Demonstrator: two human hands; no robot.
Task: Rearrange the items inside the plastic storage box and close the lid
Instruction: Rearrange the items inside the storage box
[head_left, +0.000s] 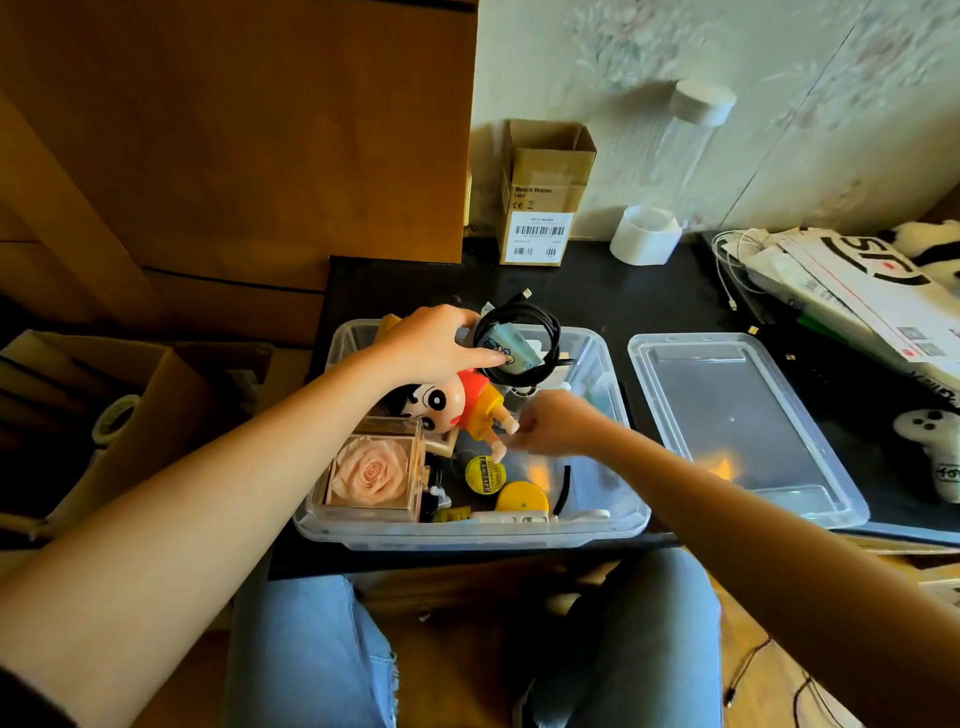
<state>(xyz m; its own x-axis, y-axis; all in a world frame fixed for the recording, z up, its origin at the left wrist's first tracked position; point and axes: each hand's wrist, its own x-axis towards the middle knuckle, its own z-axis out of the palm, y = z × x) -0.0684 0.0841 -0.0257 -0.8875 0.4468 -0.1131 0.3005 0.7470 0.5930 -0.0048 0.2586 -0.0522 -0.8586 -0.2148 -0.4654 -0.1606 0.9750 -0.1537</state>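
Observation:
The clear plastic storage box (587, 525) stands open on the black table. My left hand (431, 340) holds a coiled black cable (519, 338) together with a small light-blue packet (506, 348) above the box's far side. My right hand (550, 422), fingers curled, pinches the leg of a cartoon boy figure (457, 402) in a red shirt and yellow shorts. Inside the box also lie a clear case with a pink rose (371, 470), a roll of yellow-labelled tape (484, 474) and a yellow round object (522, 498). The clear lid (737, 421) lies flat to the right of the box.
A small cardboard box (543, 197) and a white cup (645, 235) stand at the back of the table. Papers, a white cable (727, 260) and plush toys (935, 447) crowd the right side. An open carton with tape rolls (117, 415) sits at the left.

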